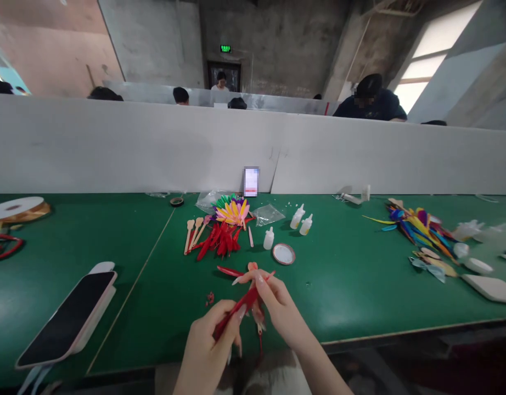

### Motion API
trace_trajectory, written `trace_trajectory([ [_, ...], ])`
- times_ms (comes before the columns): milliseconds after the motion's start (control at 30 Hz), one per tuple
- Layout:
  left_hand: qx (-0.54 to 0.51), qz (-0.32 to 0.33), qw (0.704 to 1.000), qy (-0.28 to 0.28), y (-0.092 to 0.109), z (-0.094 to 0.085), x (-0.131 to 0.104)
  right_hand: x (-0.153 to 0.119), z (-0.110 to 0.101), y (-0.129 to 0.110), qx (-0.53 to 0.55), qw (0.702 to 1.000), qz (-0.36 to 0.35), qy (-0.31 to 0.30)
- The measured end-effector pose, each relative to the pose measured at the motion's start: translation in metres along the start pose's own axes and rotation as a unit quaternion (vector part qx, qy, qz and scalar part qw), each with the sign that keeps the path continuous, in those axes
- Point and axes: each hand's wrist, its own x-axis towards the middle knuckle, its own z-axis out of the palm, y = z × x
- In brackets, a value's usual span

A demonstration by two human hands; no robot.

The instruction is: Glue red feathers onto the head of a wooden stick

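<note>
The red feather (249,298) looks light, soft and easily creased, best held along its shaft, with the left hand (207,341) pinching it shut toward seven o'clock and the right hand (278,300) toward one.

Open green tabletop (343,285) right of the white dish (284,254), bottles (306,225) behind.

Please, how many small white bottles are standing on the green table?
3: one bottle beside the small dish, two more close together farther back, to its right. Others may hide in the right-hand clutter.
</note>
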Motion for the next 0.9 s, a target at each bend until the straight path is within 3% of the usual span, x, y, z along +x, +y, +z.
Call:
trace_trajectory([
  [133, 0.005, -0.002, 0.999, 0.033, -0.001, -0.010, -0.013, -0.017, -0.003, 0.001, 0.023, 0.999, -0.031, -0.004],
  [233, 0.028, 0.015, 0.998, 0.052, -0.002, -0.016, -0.025, -0.027, -0.006, -0.001, -0.033, 0.998, -0.058, 0.022],
  [367, 0.093, 0.059, 0.990, 0.092, -0.007, -0.010, -0.037, -0.034, -0.004, -0.009, -0.100, 0.993, -0.058, 0.028],
  [633, 0.176, 0.169, 0.955, 0.170, -0.026, -0.003, -0.039, -0.026, 0.004, -0.013, -0.169, 0.983, -0.027, 0.062],
  [767, 0.154, 0.148, 0.960, 0.183, -0.031, -0.004, -0.037, -0.023, 0.004, -0.012, -0.150, 0.988, -0.031, 0.033],
  [900, 0.098, 0.119, 0.977, 0.146, -0.030, -0.009, -0.026, -0.020, 0.000, -0.007, -0.093, 0.995, -0.037, 0.009],
])
